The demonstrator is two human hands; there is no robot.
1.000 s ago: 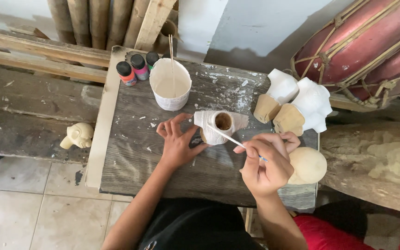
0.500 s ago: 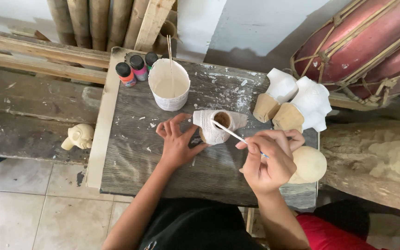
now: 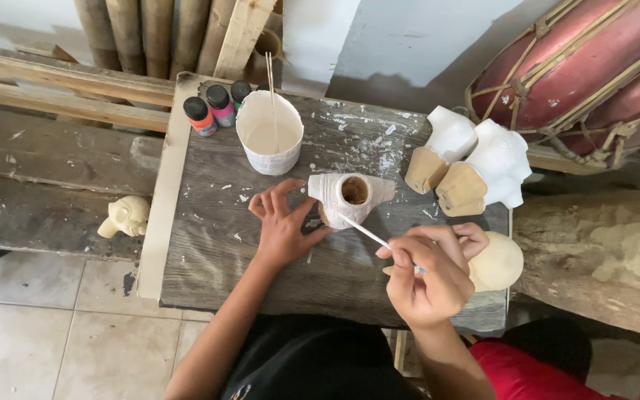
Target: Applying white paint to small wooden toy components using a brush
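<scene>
Both hands work over a grey wooden desk (image 3: 209, 244). The left hand (image 3: 281, 226) lies open with fingers spread, its fingertips touching the left side of a small white-painted carving (image 3: 350, 195) that stands near the middle of the desk and shows a round brown hollow at its top. The right hand (image 3: 430, 272) is closed around a thin paintbrush (image 3: 364, 231), whose tip touches the lower edge of the carving. Just beside the right hand, at the desk's right edge, lies a rounded unpainted wooden ball (image 3: 499, 261). Behind the carving stands a white cup (image 3: 270, 133) holding white paint, with a thin stick leaning in it. Left of the cup stand three small paint bottles (image 3: 218, 107) with dark caps. At the far right of the desk rest two white carvings (image 3: 475, 159) with bare wooden bases. A small pale figurine (image 3: 124, 217) sits on the bench to the left, apart from the desk.
</scene>
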